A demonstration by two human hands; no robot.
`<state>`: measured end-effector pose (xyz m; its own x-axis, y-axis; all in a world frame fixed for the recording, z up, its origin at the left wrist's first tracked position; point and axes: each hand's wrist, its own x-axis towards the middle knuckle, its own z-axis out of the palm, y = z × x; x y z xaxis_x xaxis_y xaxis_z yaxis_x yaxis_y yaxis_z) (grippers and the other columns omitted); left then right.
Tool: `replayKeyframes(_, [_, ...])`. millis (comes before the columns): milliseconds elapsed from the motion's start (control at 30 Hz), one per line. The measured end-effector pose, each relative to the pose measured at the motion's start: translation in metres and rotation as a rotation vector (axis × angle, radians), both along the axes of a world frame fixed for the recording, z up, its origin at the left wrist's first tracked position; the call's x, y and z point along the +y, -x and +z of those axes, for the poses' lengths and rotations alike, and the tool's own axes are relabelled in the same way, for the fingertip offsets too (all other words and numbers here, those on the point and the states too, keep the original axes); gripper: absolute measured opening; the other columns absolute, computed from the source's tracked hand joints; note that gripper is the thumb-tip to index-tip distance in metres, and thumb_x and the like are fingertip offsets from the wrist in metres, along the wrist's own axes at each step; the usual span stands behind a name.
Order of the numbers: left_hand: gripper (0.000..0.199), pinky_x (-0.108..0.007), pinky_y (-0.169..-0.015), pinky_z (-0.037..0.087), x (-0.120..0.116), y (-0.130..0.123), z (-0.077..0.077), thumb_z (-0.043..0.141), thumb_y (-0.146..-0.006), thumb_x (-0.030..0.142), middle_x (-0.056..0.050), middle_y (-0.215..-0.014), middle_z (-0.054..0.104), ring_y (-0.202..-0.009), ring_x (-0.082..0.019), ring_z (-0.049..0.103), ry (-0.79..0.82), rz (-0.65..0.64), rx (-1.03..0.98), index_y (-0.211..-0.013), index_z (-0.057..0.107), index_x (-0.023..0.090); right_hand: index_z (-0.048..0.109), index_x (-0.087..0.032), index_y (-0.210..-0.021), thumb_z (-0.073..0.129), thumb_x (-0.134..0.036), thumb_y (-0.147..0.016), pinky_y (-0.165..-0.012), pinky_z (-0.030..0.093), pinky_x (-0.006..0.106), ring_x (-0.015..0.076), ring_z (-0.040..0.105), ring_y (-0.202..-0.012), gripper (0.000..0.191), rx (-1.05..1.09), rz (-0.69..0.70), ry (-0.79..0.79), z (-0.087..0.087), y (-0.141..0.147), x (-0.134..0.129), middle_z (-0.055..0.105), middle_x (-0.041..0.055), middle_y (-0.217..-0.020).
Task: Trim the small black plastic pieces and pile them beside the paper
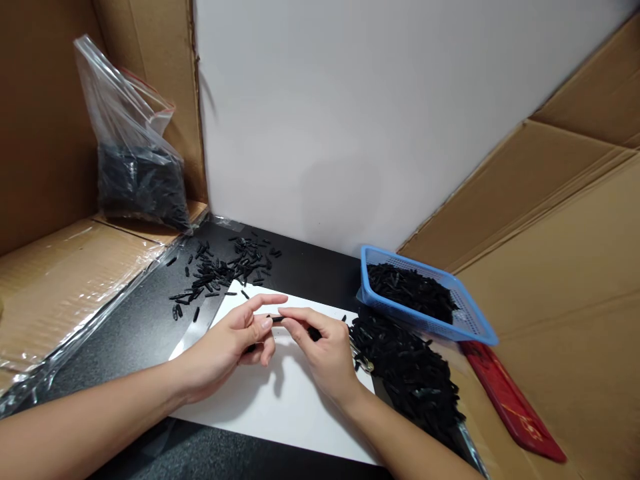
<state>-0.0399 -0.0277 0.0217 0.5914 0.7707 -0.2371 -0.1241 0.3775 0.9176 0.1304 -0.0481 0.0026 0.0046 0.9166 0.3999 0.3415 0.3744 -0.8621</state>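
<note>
A small black stick-like piece (277,319) is pinched between my two hands above a white sheet (300,413). My left hand (240,337) grips its left end between thumb and fingers, with the index finger stretched out above. At the other end, my right hand (323,343) closes thumb and forefinger on it. More black shows under the curled fingers of each hand, too hidden to make out. Beside my right wrist, a shiny metal object (367,366) is partly covered. A big heap of black pieces (410,373) lies just right of that hand.
Loose black pieces (225,270) are scattered beyond the sheet on the dark tabletop (310,257). A blue basket (480,320) holds more. At the back left stands a clear zip bag (143,180) of black pieces. A red packet (515,403) lies right; cardboard walls (565,220) flank the table.
</note>
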Motion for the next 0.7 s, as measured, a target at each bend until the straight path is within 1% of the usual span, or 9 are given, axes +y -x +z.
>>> replayKeyframes(67, [0.043, -0.025, -0.053, 0.021, 0.000, 0.000, -0.002, 0.053, -0.089, 0.041, 0.004, -0.053, 0.054, -0.053, -0.011, 0.038, -0.029, 0.004, 0.023, -0.128, 0.047, 0.023, 0.075, -0.023, -0.089, 0.062, -0.023, -0.086, -0.067, 0.052, 0.030, 0.0194, 0.068, -0.070, 0.014, -0.024, 0.006, -0.027, 0.001, 0.000, -0.001, 0.077, 0.0036, -0.083])
replayKeyframes(133, [0.039, -0.025, -0.052, 0.020, 0.000, -0.001, -0.004, 0.054, -0.088, 0.042, 0.005, -0.052, 0.055, -0.051, -0.010, 0.035, -0.055, 0.015, 0.050, -0.121, 0.051, 0.022, 0.075, -0.023, -0.088, 0.063, -0.023, -0.086, -0.065, 0.052, 0.030, 0.0190, 0.068, -0.067, 0.013, -0.033, -0.001, -0.048, 0.001, 0.000, -0.001, 0.077, 0.0033, -0.081])
replayKeyframes(267, [0.023, -0.023, -0.049, 0.018, 0.004, -0.002, -0.005, 0.059, -0.085, 0.043, 0.007, -0.045, 0.052, -0.046, -0.009, 0.030, -0.082, 0.079, 0.100, -0.090, 0.057, 0.021, 0.075, -0.023, -0.088, 0.064, -0.022, -0.085, -0.059, 0.052, 0.028, 0.0170, 0.065, -0.061, 0.012, -0.011, -0.015, -0.065, 0.002, 0.001, -0.003, 0.077, 0.0031, -0.080])
replayKeyframes(300, [0.024, -0.023, -0.048, 0.018, 0.005, -0.002, -0.004, 0.060, -0.083, 0.044, 0.006, -0.046, 0.053, -0.046, -0.008, 0.030, -0.084, 0.101, 0.108, -0.084, 0.056, 0.020, 0.075, -0.023, -0.088, 0.064, -0.023, -0.084, -0.058, 0.052, 0.028, 0.0169, 0.065, -0.060, 0.012, -0.007, -0.021, -0.068, 0.003, 0.001, -0.003, 0.077, 0.0031, -0.080])
replayKeyframes(367, [0.026, -0.023, -0.048, 0.019, 0.007, -0.002, -0.001, 0.064, -0.080, 0.044, 0.004, -0.054, 0.058, -0.047, -0.008, 0.032, -0.101, 0.150, 0.126, -0.078, 0.058, 0.019, 0.076, -0.024, -0.089, 0.064, -0.024, -0.085, -0.058, 0.051, 0.029, 0.0171, 0.065, -0.059, 0.013, -0.009, -0.032, -0.067, 0.003, 0.001, -0.003, 0.077, 0.0033, -0.081])
replayKeyframes(433, [0.028, -0.023, -0.049, 0.019, 0.009, -0.002, 0.001, 0.065, -0.079, 0.045, 0.002, -0.061, 0.061, -0.049, -0.008, 0.033, -0.121, 0.195, 0.140, -0.080, 0.063, 0.017, 0.076, -0.024, -0.090, 0.063, -0.024, -0.085, -0.058, 0.051, 0.029, 0.0169, 0.064, -0.059, 0.013, -0.016, -0.038, -0.066, 0.002, 0.001, -0.003, 0.077, 0.0036, -0.082])
replayKeyframes(533, [0.029, -0.023, -0.050, 0.020, 0.010, -0.001, 0.001, 0.064, -0.080, 0.043, 0.002, -0.065, 0.060, -0.051, -0.008, 0.032, -0.109, 0.222, 0.129, -0.093, 0.068, 0.017, 0.076, -0.023, -0.089, 0.064, -0.024, -0.084, -0.057, 0.050, 0.027, 0.0162, 0.063, -0.058, 0.012, -0.023, -0.046, -0.071, 0.002, 0.001, -0.004, 0.077, 0.0035, -0.081])
replayKeyframes(633, [0.032, -0.022, -0.051, 0.022, 0.009, -0.002, 0.000, 0.066, -0.079, 0.038, 0.003, -0.070, 0.060, -0.052, -0.007, 0.034, -0.070, 0.205, 0.105, -0.106, 0.066, 0.019, 0.075, -0.022, -0.089, 0.064, -0.023, -0.084, -0.056, 0.050, 0.027, 0.0157, 0.063, -0.058, 0.012, -0.021, -0.049, -0.079, 0.002, 0.001, -0.003, 0.077, 0.0035, -0.080])
replayKeyframes(700, [0.030, -0.022, -0.052, 0.022, 0.008, -0.002, 0.000, 0.066, -0.079, 0.037, 0.004, -0.067, 0.059, -0.052, -0.007, 0.035, -0.060, 0.199, 0.103, -0.104, 0.065, 0.020, 0.075, -0.023, -0.090, 0.063, -0.023, -0.085, -0.057, 0.050, 0.027, 0.0161, 0.063, -0.058, 0.013, -0.020, -0.048, -0.078, 0.003, 0.001, -0.003, 0.077, 0.0038, -0.080])
